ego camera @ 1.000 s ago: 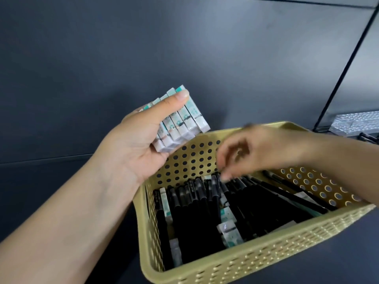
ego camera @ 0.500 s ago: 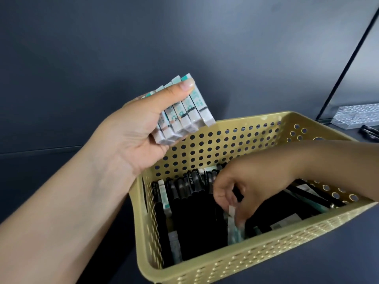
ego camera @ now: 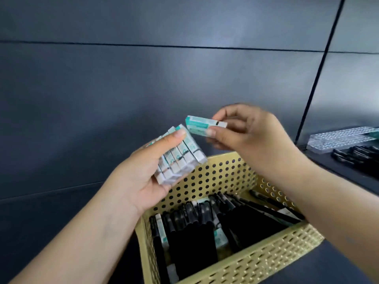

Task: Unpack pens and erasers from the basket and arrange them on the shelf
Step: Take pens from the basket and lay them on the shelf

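Above the basket, the left hand clasps a fanned stack of erasers; the right hand pinches one more eraser just beside the stack's top. Best to slide it flush against the outermost one, thumb lifting briefly, so none slips into the pens.

Soft, even light falls from above, leaving a pale sheen across the far dark wall and no hard shadows. The right hand is smeared by motion blur at its knuckles. The basket interior is dim, its black contents merging. Straight seams bow slightly towards the edges.
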The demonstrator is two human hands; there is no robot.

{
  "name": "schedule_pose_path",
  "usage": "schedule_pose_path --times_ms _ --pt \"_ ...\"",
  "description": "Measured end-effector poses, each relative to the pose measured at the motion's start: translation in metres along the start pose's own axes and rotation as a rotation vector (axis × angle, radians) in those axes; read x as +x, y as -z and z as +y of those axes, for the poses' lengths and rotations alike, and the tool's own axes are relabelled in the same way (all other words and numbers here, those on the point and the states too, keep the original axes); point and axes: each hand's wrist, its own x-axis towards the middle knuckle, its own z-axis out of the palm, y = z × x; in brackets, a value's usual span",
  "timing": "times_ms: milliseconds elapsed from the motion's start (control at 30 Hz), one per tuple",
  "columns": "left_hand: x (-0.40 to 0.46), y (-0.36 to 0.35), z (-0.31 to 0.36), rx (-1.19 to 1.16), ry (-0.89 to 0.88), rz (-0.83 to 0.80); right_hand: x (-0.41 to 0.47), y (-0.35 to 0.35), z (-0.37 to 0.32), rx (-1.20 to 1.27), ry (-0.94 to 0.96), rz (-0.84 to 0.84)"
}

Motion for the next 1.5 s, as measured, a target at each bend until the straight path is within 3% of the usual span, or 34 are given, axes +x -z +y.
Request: schedule_pose_path --times_ms 67,300,533,900,1067,1267,1500 --pt "-0.005 -0.001 0.001 -0.041 -0.001 -0.043 -0.016 -0.009 -0.004 -0.075 0.117 -0.012" --pt "-0.049 -0.035 0.000 -0.002 -0.048 -0.052 -0.053 0.015 -0.015 0.141 0.263 -0.247" --pt "-0.090 -0.135 -0.046 0.065 -0.111 -0.131 -0.110 0.110 -0.019 0.171 0.377 -0.050" --pt "-0.086 -0.379 -0.238 -0.004 0.233 -0.333 -0.259 0.373 0.030 -0.059 0.132 0.251" --pt "-0.072 -0.444 -0.290 0.052 0.316 -0.352 -0.295 0.454 0.052 -0.187 0.016 0.226" --pt "-0.022 -0.506 -0.339 0.140 0.349 -0.386 -0.294 0.529 0.098 -0.305 -0.069 0.222" --pt "0.092 -0.580 -0.385 0.136 0.363 -0.382 -0.229 0.621 0.171 -0.401 -0.132 0.223"
